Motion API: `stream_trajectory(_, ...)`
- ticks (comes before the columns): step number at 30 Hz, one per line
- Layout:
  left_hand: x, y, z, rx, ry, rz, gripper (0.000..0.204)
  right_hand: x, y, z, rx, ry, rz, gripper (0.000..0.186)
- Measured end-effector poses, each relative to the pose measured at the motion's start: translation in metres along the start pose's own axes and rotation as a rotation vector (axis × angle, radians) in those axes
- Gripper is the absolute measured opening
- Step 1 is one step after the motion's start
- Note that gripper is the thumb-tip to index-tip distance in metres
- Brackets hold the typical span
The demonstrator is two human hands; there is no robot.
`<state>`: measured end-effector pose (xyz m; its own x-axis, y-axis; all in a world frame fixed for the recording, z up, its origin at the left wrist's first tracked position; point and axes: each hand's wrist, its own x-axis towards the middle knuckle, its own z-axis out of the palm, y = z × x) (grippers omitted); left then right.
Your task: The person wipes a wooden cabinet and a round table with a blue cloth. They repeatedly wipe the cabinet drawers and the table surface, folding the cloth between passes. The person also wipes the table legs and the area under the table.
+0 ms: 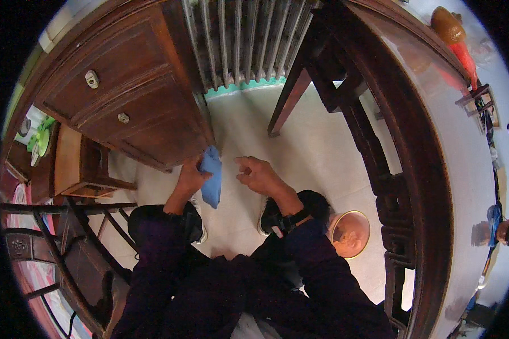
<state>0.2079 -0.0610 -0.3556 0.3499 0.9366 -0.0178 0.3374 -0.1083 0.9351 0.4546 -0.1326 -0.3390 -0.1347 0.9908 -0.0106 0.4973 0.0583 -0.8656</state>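
A blue cloth [212, 179] hangs from my left hand [193, 178], whose fingers are closed on its upper part beside the lower corner of a dark wooden cabinet [136, 90]. To the right of the cloth, and apart from it, is my right hand [258, 176]. Its fingers are loosely bent with gaps between them, and nothing shows in them. Both hands are held over the pale tiled floor [237, 226], in front of my knees.
A ribbed radiator [249, 45] stands at the back. On the right runs a carved wooden table [430, 169], with a bin [350, 234] near its legs. A dark wooden chair [85, 254] is at the left, and a wooden stool [85, 161] stands beyond it.
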Motion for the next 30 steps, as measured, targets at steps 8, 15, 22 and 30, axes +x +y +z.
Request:
stream_trajectory(8, -0.025, -0.01, 0.01, 0.065, -0.253, -0.107, 0.043, 0.002, -0.018, 0.028, 0.135, -0.089, 0.015, 0.058)
stream_trajectory(15, -0.038, -0.023, 0.019, -0.005, -0.217, -0.127, 0.05, 0.009, -0.005, 0.05, 0.036, -0.099, 0.106, 0.049)
stream_trajectory(22, -0.043, -0.013, 0.013, -0.111, -0.25, -0.095, 0.051, 0.012, -0.014, 0.045, 0.354, -0.19, 0.222, 0.04)
stream_trajectory(30, -0.048, 0.004, 0.008, -0.307, -0.29, -0.157, 0.054, 0.012, -0.029, 0.029, 0.654, -0.24, 0.226, 0.042)
